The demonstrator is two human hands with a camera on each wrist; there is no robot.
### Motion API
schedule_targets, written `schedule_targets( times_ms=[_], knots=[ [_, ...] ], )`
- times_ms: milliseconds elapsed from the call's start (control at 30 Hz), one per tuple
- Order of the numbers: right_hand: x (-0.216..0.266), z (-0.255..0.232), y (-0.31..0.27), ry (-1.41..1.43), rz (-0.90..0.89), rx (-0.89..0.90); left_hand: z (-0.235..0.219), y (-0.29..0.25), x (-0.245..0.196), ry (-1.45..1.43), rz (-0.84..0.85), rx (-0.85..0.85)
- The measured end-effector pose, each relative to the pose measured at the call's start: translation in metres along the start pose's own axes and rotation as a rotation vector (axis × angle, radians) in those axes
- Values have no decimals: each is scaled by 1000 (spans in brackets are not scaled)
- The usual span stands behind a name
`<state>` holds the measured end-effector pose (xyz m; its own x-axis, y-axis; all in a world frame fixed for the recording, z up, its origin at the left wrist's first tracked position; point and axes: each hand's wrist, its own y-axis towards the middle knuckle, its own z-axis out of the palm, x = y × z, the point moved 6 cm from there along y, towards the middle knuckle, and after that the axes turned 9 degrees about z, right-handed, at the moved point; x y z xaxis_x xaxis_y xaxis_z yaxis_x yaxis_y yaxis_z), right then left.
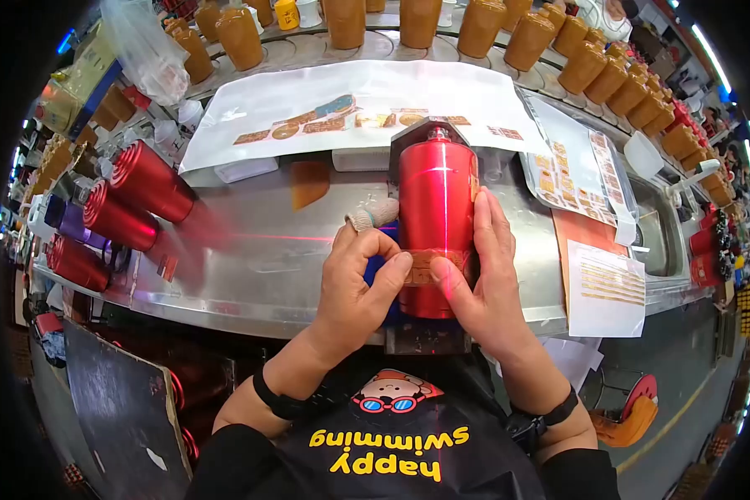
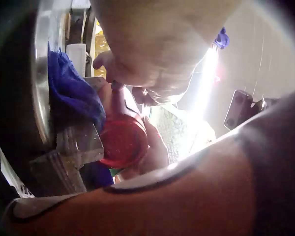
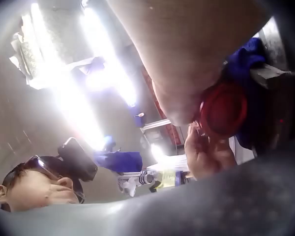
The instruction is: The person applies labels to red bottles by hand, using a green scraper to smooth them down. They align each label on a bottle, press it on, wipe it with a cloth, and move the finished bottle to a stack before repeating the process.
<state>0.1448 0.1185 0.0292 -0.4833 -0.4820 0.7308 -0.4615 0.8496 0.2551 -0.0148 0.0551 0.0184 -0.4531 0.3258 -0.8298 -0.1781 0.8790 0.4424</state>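
A glossy red bottle (image 1: 437, 192) lies on a dark metal holder (image 1: 407, 133), its base toward me. A brownish translucent decal strip (image 1: 423, 265) runs across its lower body. My left hand (image 1: 350, 283) pinches the strip's left end between thumb and bent index finger; a knitted finger cover (image 1: 372, 213) sits on another finger. My right hand (image 1: 496, 279) rests along the bottle's right side with fingers extended, its thumb pressing the strip. In the left wrist view the bottle's round base (image 2: 123, 142) shows below a hand. The right wrist view also shows the base (image 3: 223, 110).
Red ribbed bottles (image 1: 150, 179) stand left on the steel table (image 1: 250, 250). A white decal sheet (image 1: 225, 117) lies behind; more decal sheets (image 1: 604, 287) lie right, near a sink (image 1: 662, 225). Brown bottles (image 1: 421, 21) line a conveyor. Blue cloth (image 2: 71, 91) hangs by the holder.
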Motion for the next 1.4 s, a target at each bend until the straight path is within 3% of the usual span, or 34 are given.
schedule_targets(
  times_ms=[367, 467, 567, 667, 1167, 1400],
  knots=[
    [-5, -7, 1, 91, -28, 71, 2, -2, 11, -66, -68, 16],
    [-5, -6, 1, 94, -35, 62, 2, 0, 8, -93, -6, -64],
    [-5, -6, 2, 123, -19, 73, 3, -2, 12, -120, -60, -37],
    [-7, -5, 2, 110, -1, 67, 4, 0, 9, -101, 21, -40],
    [-6, -7, 4, 116, -20, 92, 7, -6, 23, -224, -139, 34],
    [-6, -7, 5, 107, -25, 86, 8, -6, 24, -218, -123, 32]
  ],
)
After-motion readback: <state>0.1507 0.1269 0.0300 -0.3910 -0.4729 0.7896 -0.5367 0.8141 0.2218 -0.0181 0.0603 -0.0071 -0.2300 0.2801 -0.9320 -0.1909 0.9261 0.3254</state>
